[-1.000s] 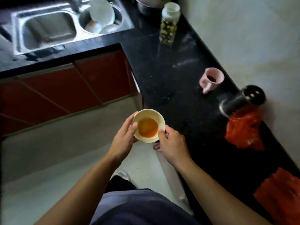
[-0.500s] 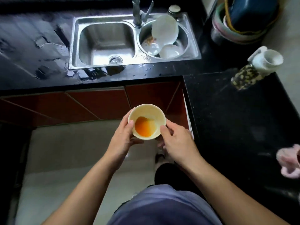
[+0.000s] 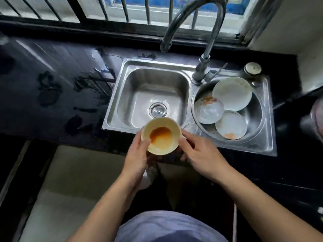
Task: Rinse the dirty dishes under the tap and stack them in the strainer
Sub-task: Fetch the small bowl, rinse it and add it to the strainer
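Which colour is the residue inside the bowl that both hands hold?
Orange, in the cream bowl; the head view shows it.

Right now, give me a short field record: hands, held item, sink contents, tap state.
left hand: grips the bowl's left side
right hand: grips the bowl's right side
bowl: cream, orange residue inside, held over the sink's front edge
left basin: no dishes, drain visible
right basin: three plates, two with orange smears
tap: spout over left basin, no water visible
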The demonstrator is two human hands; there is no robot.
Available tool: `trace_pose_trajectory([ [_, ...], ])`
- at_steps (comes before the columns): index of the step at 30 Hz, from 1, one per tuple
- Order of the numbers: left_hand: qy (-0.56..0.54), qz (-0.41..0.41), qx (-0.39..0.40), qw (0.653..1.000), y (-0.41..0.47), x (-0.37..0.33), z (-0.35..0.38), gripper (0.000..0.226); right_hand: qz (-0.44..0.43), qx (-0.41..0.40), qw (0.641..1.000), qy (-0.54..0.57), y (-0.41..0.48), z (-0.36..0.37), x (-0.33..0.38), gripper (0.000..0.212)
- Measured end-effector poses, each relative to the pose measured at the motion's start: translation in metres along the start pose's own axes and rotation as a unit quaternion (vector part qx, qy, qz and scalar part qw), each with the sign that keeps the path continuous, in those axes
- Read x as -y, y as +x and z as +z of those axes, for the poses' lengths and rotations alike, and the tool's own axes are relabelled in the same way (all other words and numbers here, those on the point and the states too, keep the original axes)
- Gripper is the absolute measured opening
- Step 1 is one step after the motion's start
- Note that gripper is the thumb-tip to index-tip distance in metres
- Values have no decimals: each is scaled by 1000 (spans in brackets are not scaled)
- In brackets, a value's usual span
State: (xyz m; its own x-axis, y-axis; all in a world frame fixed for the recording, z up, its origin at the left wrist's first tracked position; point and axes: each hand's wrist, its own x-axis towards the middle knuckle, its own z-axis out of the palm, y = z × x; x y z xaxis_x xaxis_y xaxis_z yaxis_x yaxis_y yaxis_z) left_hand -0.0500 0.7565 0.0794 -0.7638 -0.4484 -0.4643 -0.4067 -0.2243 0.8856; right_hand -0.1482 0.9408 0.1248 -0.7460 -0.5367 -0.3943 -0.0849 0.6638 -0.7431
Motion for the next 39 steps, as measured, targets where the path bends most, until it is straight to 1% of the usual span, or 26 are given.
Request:
trace_pose_trajectory([
  [1, 14, -10, 4, 1000, 22, -6, 0, 44, 30, -18, 999, 6, 21, -10, 0, 43],
  [3, 52, -38, 12, 998, 62, -18, 2, 41, 120, -104, 986, 56, 62, -42, -6, 39],
  [5, 39, -54, 35, 997, 94, -25, 3, 41, 194, -201, 950, 142, 98, -80, -14, 32],
  [6, 24, -65, 52, 996, 108, -28, 5, 41, 214, -232, 934, 166, 113, -97, -18, 30],
  [8, 8, -93, 71, 993, 132, -32, 8, 42, 235, -259, 923, 161, 140, -121, -27, 29],
  [10, -1, -108, 76, 991, 152, -37, 11, 43, 241, -267, 920, 153, 169, -138, -34, 26],
  [12, -11, -113, 74, 991, 168, -40, 16, 43, 235, -256, 923, 164, 204, -153, -39, 25],
  [15, -36, -125, 58, 990, 185, -43, 25, 42, 244, -206, 933, 163, 255, -166, -44, 47],
  [16, -51, -130, 55, 989, 189, -44, 29, 44, 248, -196, 937, 151, 269, -168, -45, 46],
  [17, -68, -138, 56, 987, 193, -45, 31, 46, 251, -193, 938, 139, 280, -168, -48, 41],
  [18, -81, -145, 55, 985, 196, -45, 33, 47, 256, -201, 937, 129, 289, -168, -50, 37],
  [19, -91, -152, 50, 983, 200, -44, 34, 48, 263, -219, 934, 101, 297, -169, -55, 39],
  [21, -108, -162, 38, 980, 206, -41, 35, 49, 270, -256, 928, -12, 307, -175, -70, 50],
  [22, -112, -166, 33, 979, 208, -39, 35, 49, 271, -271, 922, -48, 309, -178, -77, 51],
  [27, -134, -167, -5, 977, 215, -31, 35, 40, 240, -263, 930, -87, 312, -180, -97, 50],
  [31, -139, -168, -25, 976, 218, -30, 34, 37, 262, -270, 926, -31, 316, -178, -101, 48],
  [34, -142, -170, -24, 975, 221, -30, 32, 36, 284, -282, 916, 24, 309, -171, -107, 39],
  [36, -135, -169, -20, 976, 223, -31, 32, 35, 278, -298, 911, 70, 301, -166, -109, 38],
  [39, -108, -165, -17, 980, 227, -33, 30, 39, 260, -288, 914, 118, 292, -167, -104, 32],
])
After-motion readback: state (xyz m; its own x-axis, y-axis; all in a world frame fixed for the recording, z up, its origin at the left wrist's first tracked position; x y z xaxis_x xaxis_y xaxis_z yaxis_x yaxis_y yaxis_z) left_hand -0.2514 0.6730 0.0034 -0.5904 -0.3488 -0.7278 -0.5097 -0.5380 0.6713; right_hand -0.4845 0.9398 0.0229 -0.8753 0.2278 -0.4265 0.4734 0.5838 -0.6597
